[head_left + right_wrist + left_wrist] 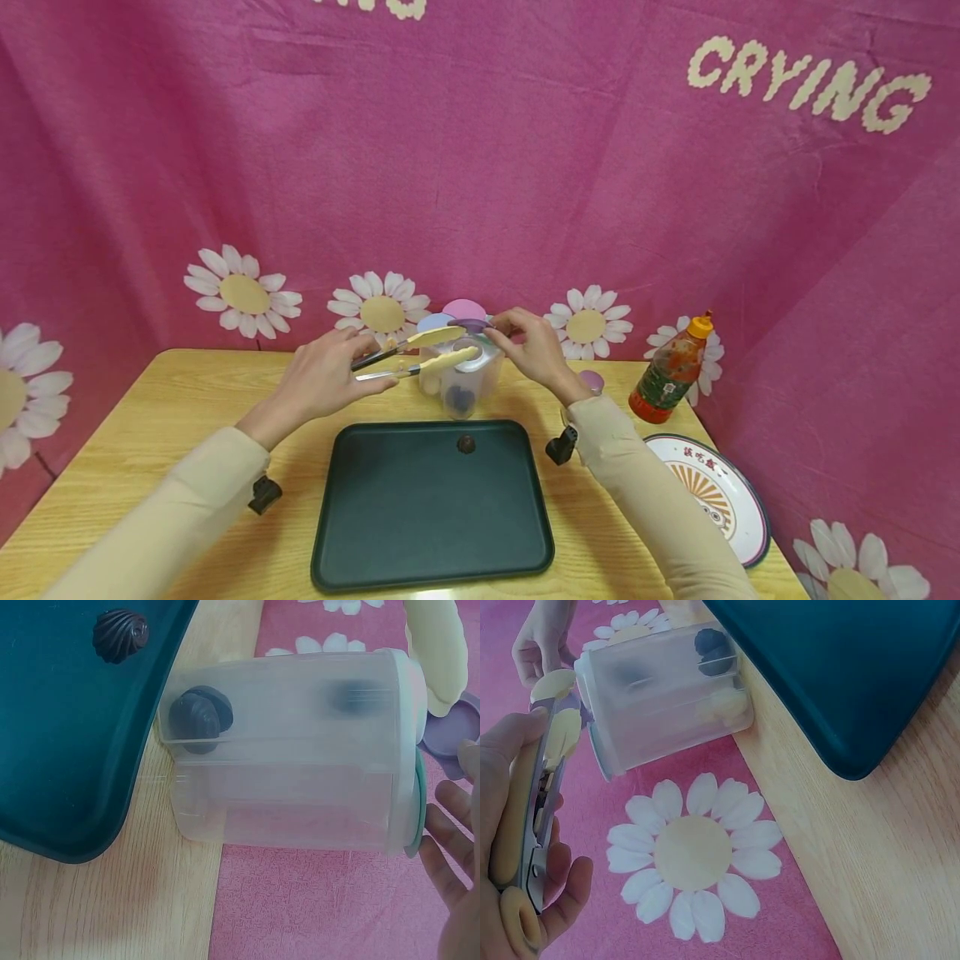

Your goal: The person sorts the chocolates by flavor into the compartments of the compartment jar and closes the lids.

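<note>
My left hand (322, 375) holds tongs (446, 361) with pale yellow tips, spread apart over the top of a clear plastic container (480, 379) divided into compartments. My right hand (532, 342) pinches the raised purple lid (454, 729) of one compartment, its other fingers close to a green lid (421, 799). Dark rounded pieces (196, 720) lie at the bottom of the compartment under the tongs. Higher up in it shows a blurred dark patch. Pale pieces (724, 706) sit in a neighbouring compartment. One dark swirled piece (467, 443) rests on the green tray (427, 508).
The tray lies in front of the container on a wooden table (225, 375). To the right are a red sauce bottle (663, 375) with a yellow cap, a white patterned plate (738, 508) and a small purple-topped item (592, 382). A pink flowered cloth (480, 167) hangs behind.
</note>
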`<state>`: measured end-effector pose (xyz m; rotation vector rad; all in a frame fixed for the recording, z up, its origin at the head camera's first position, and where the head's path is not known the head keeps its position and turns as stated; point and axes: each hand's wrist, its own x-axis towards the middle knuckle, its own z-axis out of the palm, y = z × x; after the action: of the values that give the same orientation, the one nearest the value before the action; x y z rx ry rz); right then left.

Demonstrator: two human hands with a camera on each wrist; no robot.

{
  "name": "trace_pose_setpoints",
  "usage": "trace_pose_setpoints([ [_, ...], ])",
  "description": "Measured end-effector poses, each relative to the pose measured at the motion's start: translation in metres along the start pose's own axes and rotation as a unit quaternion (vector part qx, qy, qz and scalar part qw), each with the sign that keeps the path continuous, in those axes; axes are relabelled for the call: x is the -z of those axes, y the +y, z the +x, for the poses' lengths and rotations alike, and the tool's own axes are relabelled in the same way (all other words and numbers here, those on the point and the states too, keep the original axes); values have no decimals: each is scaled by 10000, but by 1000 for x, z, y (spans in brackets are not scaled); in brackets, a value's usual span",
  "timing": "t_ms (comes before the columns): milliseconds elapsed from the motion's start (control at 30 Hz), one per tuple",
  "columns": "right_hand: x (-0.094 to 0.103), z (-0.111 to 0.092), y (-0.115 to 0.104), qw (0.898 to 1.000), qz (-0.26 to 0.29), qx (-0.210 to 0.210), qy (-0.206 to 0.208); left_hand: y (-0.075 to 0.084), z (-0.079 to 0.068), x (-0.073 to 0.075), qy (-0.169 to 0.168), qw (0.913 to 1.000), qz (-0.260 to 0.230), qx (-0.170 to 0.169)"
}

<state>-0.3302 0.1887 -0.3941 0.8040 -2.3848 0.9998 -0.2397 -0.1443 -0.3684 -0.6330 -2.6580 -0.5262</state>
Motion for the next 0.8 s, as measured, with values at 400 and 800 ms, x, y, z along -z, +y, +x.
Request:
trace_pose_setpoints([
  [400, 0, 0, 0, 10000, -7, -1, 20, 1, -16, 8, -119, 9999, 32, 97],
  [800, 0, -1, -1, 10000, -37, 16, 51, -1, -47, -1, -422, 9981, 426, -159],
])
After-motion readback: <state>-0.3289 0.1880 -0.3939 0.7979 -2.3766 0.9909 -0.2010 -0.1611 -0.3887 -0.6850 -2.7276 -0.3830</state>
